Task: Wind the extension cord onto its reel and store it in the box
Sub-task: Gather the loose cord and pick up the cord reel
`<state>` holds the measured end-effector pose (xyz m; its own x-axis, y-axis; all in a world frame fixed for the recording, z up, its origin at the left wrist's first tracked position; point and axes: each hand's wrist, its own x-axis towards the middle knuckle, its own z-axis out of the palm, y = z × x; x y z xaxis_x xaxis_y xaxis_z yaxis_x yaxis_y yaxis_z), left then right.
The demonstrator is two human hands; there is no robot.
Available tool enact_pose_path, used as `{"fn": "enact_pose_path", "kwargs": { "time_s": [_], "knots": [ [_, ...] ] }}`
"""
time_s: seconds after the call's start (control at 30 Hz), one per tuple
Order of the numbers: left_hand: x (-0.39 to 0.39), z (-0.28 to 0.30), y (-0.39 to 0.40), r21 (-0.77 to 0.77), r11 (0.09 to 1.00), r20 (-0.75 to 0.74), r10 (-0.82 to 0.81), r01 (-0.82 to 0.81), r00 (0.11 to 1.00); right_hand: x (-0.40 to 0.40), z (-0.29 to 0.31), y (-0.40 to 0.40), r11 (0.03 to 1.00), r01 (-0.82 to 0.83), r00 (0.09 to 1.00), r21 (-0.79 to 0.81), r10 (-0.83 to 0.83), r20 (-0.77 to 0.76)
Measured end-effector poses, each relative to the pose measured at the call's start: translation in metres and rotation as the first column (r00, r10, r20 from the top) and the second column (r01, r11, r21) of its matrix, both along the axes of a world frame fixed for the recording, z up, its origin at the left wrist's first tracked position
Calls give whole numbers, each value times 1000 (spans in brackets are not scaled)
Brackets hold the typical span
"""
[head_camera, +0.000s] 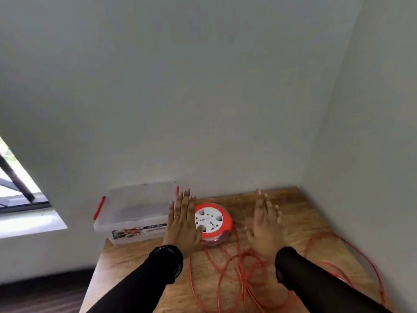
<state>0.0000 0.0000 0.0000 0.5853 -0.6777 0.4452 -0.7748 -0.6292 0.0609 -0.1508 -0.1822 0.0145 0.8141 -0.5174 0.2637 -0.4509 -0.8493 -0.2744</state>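
Observation:
An orange reel (216,224) with a white socket face lies flat on the wooden table (300,218). Its orange cord (239,274) sprawls in loose loops over the table in front of it and out to the right. A clear plastic box (135,213) with red clips stands closed at the table's back left corner. My left hand (182,224) hovers flat, fingers spread, between the box and the reel, its thumb over the reel's left rim. My right hand (266,224) is held flat and open to the right of the reel, above the cord. Neither hand holds anything.
The table sits in a corner, with grey walls behind and to the right. A window (20,195) is low on the left wall. Dark floor (42,294) shows beyond the table's left edge.

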Motion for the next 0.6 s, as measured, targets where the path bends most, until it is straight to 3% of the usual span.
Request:
{"fn": "enact_pose_path", "kwargs": {
  "time_s": [0.07, 0.2, 0.33, 0.43, 0.53, 0.6],
  "knots": [
    [-8, -17, 5, 10, 1000, -42, -10, 11, 999, -14, -17, 8, 997, 9, 999, 78, -5, -49],
    [-25, -53, 17, 170, 984, -143, -33, 57, 989, -46, -61, 24, 997, -11, 994, 77, 20, -108],
    [-18, -60, 14, 177, 980, -365, -16, 86, 931, -59, -68, 38, 989, -42, 963, 141, 78, -258],
    [-10, -58, 6, 198, 976, -425, 2, 90, 905, -68, -60, 48, 986, -21, 918, 163, 84, -387],
    [-3, -57, -3, 274, 956, -451, 33, 103, 892, -78, -52, 45, 988, 60, 961, 146, -17, -278],
    [-4, -56, -10, 319, 945, -459, 87, 73, 884, -87, -50, 29, 986, 126, 949, 110, -88, -303]
  ]
}}
